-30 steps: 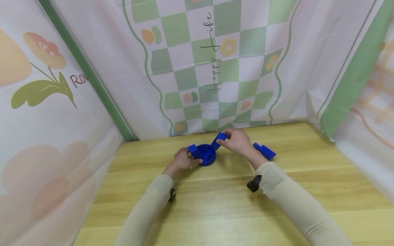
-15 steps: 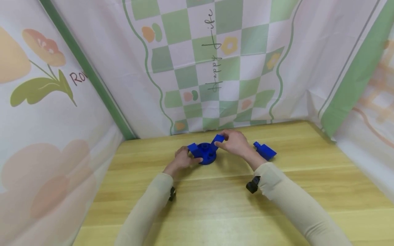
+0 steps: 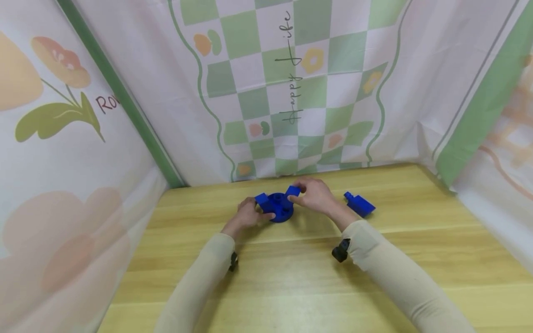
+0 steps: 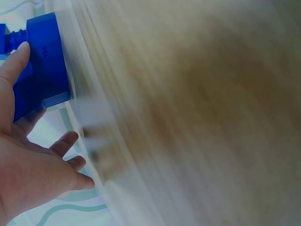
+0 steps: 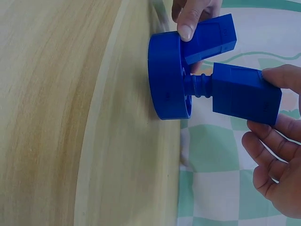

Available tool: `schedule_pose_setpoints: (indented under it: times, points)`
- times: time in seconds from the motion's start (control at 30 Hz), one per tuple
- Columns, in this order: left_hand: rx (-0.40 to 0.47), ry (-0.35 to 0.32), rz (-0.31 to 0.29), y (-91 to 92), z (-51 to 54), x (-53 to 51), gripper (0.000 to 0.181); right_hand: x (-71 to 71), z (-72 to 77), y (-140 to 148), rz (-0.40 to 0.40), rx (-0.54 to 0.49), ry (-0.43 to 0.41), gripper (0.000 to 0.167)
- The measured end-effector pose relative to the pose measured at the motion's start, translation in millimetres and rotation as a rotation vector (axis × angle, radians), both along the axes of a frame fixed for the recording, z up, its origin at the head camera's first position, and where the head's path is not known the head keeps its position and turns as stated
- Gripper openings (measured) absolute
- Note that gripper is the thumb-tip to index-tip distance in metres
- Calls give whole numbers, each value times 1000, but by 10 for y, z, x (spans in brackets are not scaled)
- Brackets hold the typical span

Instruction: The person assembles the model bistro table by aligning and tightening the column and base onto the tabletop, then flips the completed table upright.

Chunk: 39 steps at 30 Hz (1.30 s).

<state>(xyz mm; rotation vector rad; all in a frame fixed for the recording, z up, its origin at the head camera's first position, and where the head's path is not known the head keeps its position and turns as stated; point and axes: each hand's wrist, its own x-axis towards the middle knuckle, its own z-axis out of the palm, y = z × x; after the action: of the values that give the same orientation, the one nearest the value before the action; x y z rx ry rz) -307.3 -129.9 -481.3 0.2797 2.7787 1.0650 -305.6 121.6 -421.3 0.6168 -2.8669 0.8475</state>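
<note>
A round blue base (image 3: 284,216) with sockets in its top sits on the wooden table. One blue block (image 3: 262,199) stands tilted in its left side. My left hand (image 3: 246,216) grips the base at that side, thumb on the rim and fingers round the back of the block. With thumb and fingertips, my right hand (image 3: 316,195) pinches a second blue block (image 5: 244,92). This block's ribbed stem (image 5: 200,85) points into the base, part of its ribs still showing outside in the right wrist view. How deep the tip sits is hidden by the rim.
A third blue block (image 3: 361,206) with a ribbed stem lies on the table (image 3: 291,277) to the right of my right hand. Behind the table's far edge hangs a checked green and white curtain (image 3: 287,115). Patterned cloth hangs at both sides.
My right hand has brought the second block down and slightly left, closer to the base. My left hand stays on the base, and the third block has not moved.
</note>
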Motion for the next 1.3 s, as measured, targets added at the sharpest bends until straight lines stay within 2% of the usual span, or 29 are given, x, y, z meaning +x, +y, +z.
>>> schedule_pose_setpoints:
  times: [0.23,0.47,0.6,0.8,1.0,1.1,1.3]
  points:
    - [-3,12,-1,6,1,-6,69,-3,-39,-22,4,13,6,45]
    - [-9,-10,14,-7,-9,-16,73,-51,-151,-28,39,32,-39,46]
    - [-25,-2,9,-5,-12,-15,73,-66,-171,-30,78,53,8,52]
    - [-21,-7,26,-4,3,-7,74,-70,-152,14,193,98,58,54]
    - [2,-21,54,2,6,-6,72,-85,-204,-77,157,137,124,39]
    - [-11,-10,45,6,-2,-18,69,-78,-239,-144,148,174,147,45]
    - [-20,17,11,13,8,-25,68,-35,-185,-121,235,221,140,59]
